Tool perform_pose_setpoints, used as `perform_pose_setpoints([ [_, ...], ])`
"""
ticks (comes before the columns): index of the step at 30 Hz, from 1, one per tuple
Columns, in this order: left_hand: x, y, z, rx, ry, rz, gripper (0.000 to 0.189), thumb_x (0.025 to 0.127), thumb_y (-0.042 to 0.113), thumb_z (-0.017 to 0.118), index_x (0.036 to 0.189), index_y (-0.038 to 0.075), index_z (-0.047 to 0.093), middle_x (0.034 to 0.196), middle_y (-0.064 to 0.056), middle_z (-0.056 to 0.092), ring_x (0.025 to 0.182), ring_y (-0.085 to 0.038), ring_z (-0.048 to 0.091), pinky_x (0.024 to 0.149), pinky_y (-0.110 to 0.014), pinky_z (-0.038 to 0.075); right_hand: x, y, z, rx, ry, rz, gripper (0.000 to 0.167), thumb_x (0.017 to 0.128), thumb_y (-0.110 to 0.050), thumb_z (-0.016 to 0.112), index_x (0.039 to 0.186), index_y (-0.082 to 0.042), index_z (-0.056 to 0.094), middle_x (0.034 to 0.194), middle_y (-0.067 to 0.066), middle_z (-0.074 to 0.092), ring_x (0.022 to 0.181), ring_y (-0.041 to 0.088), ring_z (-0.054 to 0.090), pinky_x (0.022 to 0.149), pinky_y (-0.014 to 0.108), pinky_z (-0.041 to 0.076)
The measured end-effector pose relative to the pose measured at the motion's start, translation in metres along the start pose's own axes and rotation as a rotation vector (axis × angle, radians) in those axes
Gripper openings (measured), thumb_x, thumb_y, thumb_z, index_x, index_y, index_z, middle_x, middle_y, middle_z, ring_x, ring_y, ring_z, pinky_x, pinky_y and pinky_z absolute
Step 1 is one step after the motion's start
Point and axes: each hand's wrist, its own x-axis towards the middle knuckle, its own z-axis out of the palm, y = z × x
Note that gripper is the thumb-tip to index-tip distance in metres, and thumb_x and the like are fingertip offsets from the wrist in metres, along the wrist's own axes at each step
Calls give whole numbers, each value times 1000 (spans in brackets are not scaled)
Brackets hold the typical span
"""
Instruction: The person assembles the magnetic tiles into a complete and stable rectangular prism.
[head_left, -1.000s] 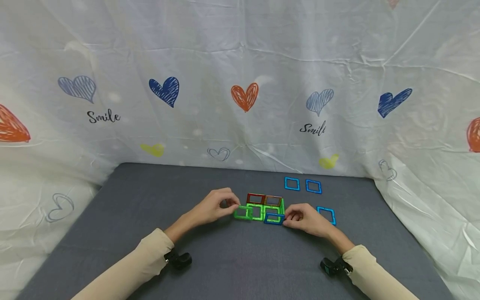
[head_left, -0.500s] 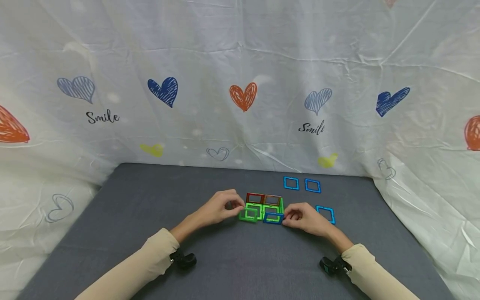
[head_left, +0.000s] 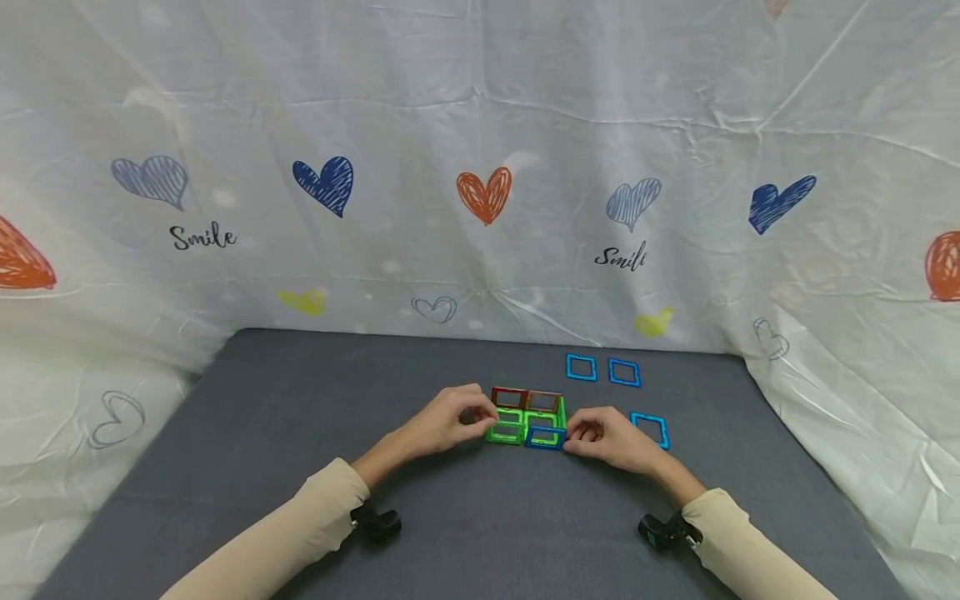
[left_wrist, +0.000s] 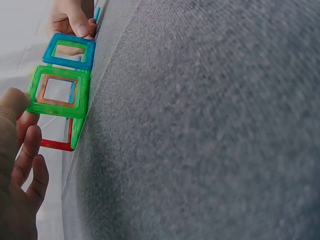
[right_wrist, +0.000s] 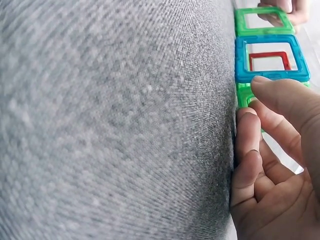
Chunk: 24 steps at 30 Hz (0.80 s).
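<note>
Okay, left fingers [left_wrist: 25, 155] pinch green square frame [left_wrist: 50, 108], right fingers [right_wrist: 248, 132] pinch blue frame [right_wrist: 270, 39]; three loose blue frames [head_left: 625, 383] on surface [head_left: 738, 450] toward far-right corner.

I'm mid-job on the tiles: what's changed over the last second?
The left hand moved right, bringing the green tile it pinches beside the blue tile. Nothing was let go or newly taken hold of. The right hand stayed at that blue tile; the three loose tiles stayed put.
</note>
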Motion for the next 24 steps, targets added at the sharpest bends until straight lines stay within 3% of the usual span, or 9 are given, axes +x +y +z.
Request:
perform_pose_setpoints([
  [8,0,0,0,-37,-17,-15,10,98,13,71,107,11,75,95,8,62,82,-5,59,70,-26,52,1,1,0,1,2,9,9,95,-7,74,103,-5,72,90,6,68,74,20,61,63,26,50],
  [12,-2,-1,0,-64,-27,-11,14,98,13,72,111,7,73,99,7,65,83,-5,61,66,-25,51,1,0,0,1,1,3,9,95,-8,74,103,-5,72,90,5,68,74,19,62,63,27,50],
  [24,-7,-4,0,-65,-55,-26,16,99,18,70,112,9,71,99,10,66,84,-5,62,65,-25,51,1,1,0,3,0,-2,9,94,-6,74,103,-4,72,90,6,68,74,20,61,62,26,50],
])
